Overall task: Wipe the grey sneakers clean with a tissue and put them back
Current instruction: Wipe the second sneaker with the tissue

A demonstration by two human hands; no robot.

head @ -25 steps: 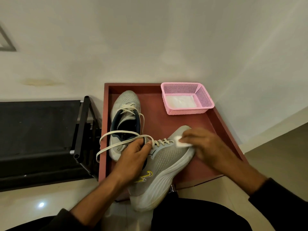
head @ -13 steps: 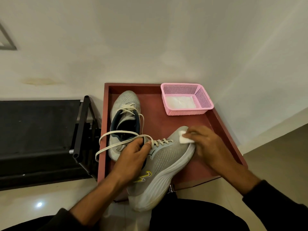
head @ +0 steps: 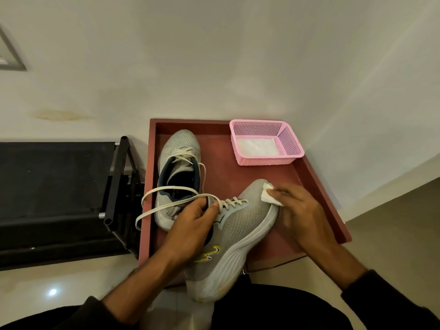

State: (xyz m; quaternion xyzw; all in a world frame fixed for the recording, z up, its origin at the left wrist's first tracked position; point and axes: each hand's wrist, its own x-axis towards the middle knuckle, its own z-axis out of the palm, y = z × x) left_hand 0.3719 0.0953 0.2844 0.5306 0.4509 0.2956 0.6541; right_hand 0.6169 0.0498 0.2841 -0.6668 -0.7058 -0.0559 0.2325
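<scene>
My left hand grips a grey sneaker by its collar and tongue, holding it tilted over the near edge of the red tray, toe pointing away. My right hand pinches a white tissue and presses it on the sneaker's toe, fingers wrapped over the toe's right side. The sneaker's loose laces loop out to the left. The second grey sneaker lies flat on the tray's left side, toe toward the wall.
A pink mesh basket with white tissues inside stands at the tray's far right corner. A black rack stands left of the tray. The wall is close behind; tiled floor lies on both sides.
My right hand has slid the tissue toward the tip of the toe and a little to the right. My left hand and the held sneaker have stayed almost still.
</scene>
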